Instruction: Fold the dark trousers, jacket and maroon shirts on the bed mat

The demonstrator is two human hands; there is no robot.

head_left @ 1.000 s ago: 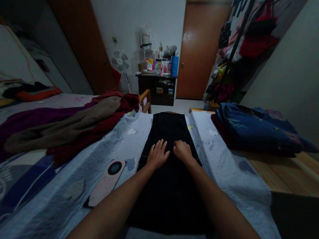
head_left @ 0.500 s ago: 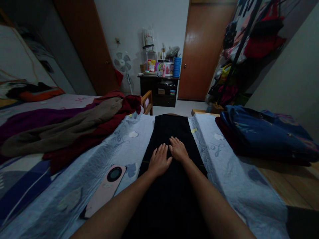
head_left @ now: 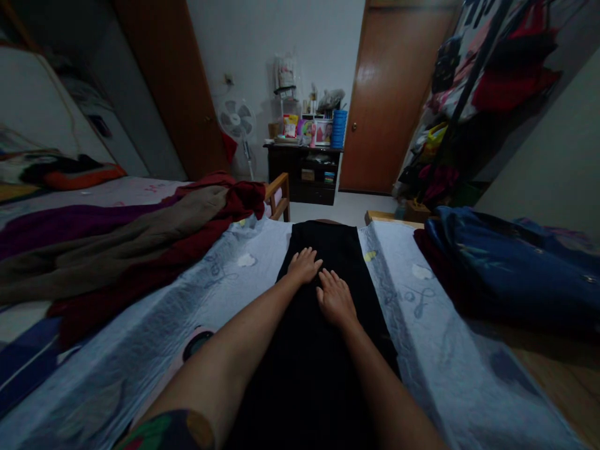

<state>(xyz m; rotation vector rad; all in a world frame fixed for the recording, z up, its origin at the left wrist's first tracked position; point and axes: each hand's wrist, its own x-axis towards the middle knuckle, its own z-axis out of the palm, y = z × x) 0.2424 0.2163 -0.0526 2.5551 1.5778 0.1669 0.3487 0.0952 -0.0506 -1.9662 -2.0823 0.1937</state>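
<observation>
A black garment (head_left: 309, 369), its kind not plain in the dim light, lies flat and lengthwise on a pale blue patterned cloth (head_left: 225, 312). My left hand (head_left: 304, 265) rests on its far part, fingers stretched out. Just to the right and slightly nearer, my right hand (head_left: 336, 298) lies palm down on the same fabric with its fingers spread. Neither hand grips anything. A pink phone (head_left: 199, 342) on the cloth is mostly hidden behind my left forearm.
Left of the cloth lie grey-brown trousers (head_left: 154, 234) over dark red and purple clothes. At right sits a folded blue denim stack (head_left: 506, 269). Beyond stand a wooden chair (head_left: 280, 187), a fan (head_left: 237, 119), a dark cabinet (head_left: 290, 169) and a wooden door (head_left: 389, 100).
My left hand has slid forward along the black garment, now farther out than my right. My right hand has moved slightly nearer. My left forearm now covers most of the phone.
</observation>
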